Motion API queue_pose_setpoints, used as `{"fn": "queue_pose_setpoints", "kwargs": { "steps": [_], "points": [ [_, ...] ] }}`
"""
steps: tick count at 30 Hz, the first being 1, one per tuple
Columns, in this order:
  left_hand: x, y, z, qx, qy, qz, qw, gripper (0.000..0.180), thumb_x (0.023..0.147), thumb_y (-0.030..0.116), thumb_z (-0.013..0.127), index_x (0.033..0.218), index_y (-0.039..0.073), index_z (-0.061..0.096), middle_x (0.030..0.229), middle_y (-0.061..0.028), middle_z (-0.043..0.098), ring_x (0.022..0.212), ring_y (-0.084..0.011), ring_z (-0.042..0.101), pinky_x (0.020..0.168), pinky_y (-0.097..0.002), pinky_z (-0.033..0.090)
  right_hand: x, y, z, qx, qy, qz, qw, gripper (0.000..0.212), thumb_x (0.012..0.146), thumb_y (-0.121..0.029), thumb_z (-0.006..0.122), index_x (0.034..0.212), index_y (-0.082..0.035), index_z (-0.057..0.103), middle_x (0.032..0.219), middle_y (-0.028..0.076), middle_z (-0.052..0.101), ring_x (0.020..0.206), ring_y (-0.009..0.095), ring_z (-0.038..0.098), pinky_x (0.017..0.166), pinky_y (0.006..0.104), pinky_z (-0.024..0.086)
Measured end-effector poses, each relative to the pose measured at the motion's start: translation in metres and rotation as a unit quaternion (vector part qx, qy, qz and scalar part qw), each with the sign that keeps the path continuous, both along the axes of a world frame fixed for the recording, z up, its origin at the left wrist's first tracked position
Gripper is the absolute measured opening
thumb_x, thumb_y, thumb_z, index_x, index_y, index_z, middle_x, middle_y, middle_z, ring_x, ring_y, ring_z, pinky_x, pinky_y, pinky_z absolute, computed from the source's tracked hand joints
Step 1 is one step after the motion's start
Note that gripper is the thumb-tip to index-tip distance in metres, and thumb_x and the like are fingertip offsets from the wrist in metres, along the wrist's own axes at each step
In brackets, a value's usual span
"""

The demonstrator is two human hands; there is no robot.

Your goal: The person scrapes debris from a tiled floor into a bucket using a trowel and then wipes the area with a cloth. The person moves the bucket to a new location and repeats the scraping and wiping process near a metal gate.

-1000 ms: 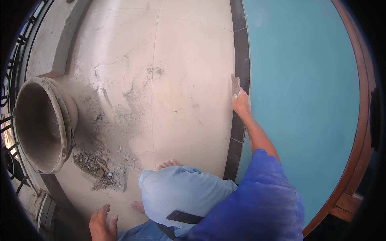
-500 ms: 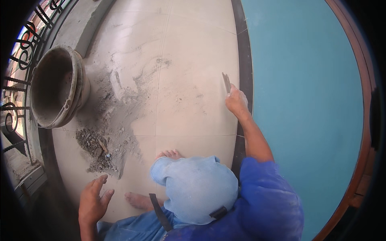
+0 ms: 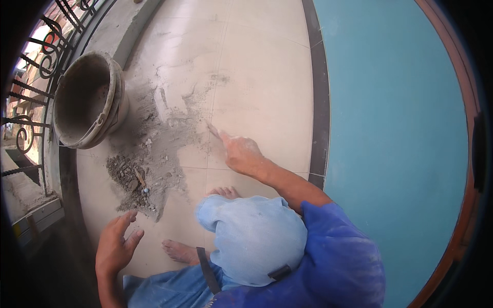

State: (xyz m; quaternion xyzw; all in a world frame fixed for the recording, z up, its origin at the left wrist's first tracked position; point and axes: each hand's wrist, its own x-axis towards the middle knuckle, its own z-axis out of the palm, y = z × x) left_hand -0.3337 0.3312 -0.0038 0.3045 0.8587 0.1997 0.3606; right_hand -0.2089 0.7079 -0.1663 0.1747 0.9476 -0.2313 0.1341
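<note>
My right hand (image 3: 240, 153) reaches out over the cream floor tiles (image 3: 267, 77), shut on a small flat tool (image 3: 213, 129). The tool's tip rests at the edge of a grey mortar smear (image 3: 172, 126). My left hand (image 3: 115, 247) hovers low at the left with its fingers spread and nothing in it, just below a pile of grey rubble (image 3: 134, 179). My pale blue cap (image 3: 254, 238) and blue sleeve (image 3: 334, 246) fill the lower middle. My bare feet (image 3: 179, 251) stand on the tiles.
A dirty grey bucket (image 3: 119, 97) lies tilted at the left beside the smear. A black iron railing (image 3: 28, 87) runs along the left edge. A dark tile strip (image 3: 319, 102) borders a teal wall (image 3: 395, 128) on the right.
My right hand has moved left with the tool, from the dark strip by the teal wall to the mortar smear. My left hand has risen and spread. The view has shifted toward the bucket.
</note>
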Motion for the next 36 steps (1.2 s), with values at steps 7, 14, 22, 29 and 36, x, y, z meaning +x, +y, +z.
{"fn": "queue_pose_setpoints", "kwargs": {
  "steps": [7, 14, 22, 29, 36],
  "points": [
    [0.005, -0.029, 0.007, -0.059, -0.034, 0.084, 0.994, 0.049, 0.085, 0.014, 0.078, 0.13, 0.003, 0.064, 0.113, -0.0197, 0.072, 0.105, -0.0356, 0.069, 0.089, -0.0422, 0.054, 0.02, 0.246, 0.013, 0.27, -0.069, -0.343, 0.897, 0.035, 0.093, -0.011, 0.054, 0.126, -0.002, 0.061, 0.103, 0.024, 0.075, 0.102, 0.041, 0.073, 0.089, 0.0522, 0.058],
    [-0.006, -0.001, -0.003, 0.005, -0.012, 0.036, 0.999, 0.044, 0.09, 0.019, 0.076, 0.129, 0.002, 0.065, 0.114, -0.0197, 0.072, 0.104, -0.0339, 0.069, 0.086, -0.041, 0.055, -0.109, 0.126, -0.044, 0.165, 0.016, -0.101, 0.981, 0.026, 0.087, -0.006, 0.055, 0.109, 0.0, 0.066, 0.1, 0.022, 0.075, 0.094, 0.037, 0.075, 0.079, 0.0484, 0.06],
    [-0.019, 0.015, -0.009, -0.003, -0.03, 0.036, 0.999, 0.042, 0.091, 0.022, 0.076, 0.127, 0.0, 0.066, 0.114, -0.0201, 0.072, 0.103, -0.0329, 0.07, 0.081, -0.0391, 0.056, -0.107, -0.035, -0.005, -0.004, 0.012, 0.179, 0.984, 0.046, 0.086, -0.003, 0.054, 0.132, -0.003, 0.057, 0.089, 0.025, 0.072, 0.085, 0.04, 0.073, 0.078, 0.0527, 0.057],
    [-0.024, -0.042, -0.028, 0.001, -0.087, 0.193, 0.977, 0.05, 0.096, 0.024, 0.072, 0.137, -0.002, 0.059, 0.123, -0.0193, 0.069, 0.106, -0.0271, 0.068, 0.086, -0.0367, 0.055, -0.094, 0.2, 0.015, 0.246, 0.032, -0.204, 0.947, 0.05, 0.09, -0.009, 0.052, 0.14, -0.013, 0.057, 0.096, 0.023, 0.075, 0.091, 0.039, 0.074, 0.079, 0.0525, 0.059],
    [-0.06, -0.054, -0.059, 0.229, -0.138, 0.502, 0.823, 0.073, 0.107, 0.045, 0.053, 0.159, 0.0, 0.029, 0.151, -0.0196, 0.05, 0.124, -0.0294, 0.059, 0.099, -0.0374, 0.05, -0.161, 0.182, -0.039, 0.209, 0.005, -0.124, 0.97, 0.041, 0.089, -0.009, 0.05, 0.129, -0.01, 0.061, 0.102, 0.022, 0.075, 0.089, 0.04, 0.074, 0.079, 0.0541, 0.058]
  ]
}}
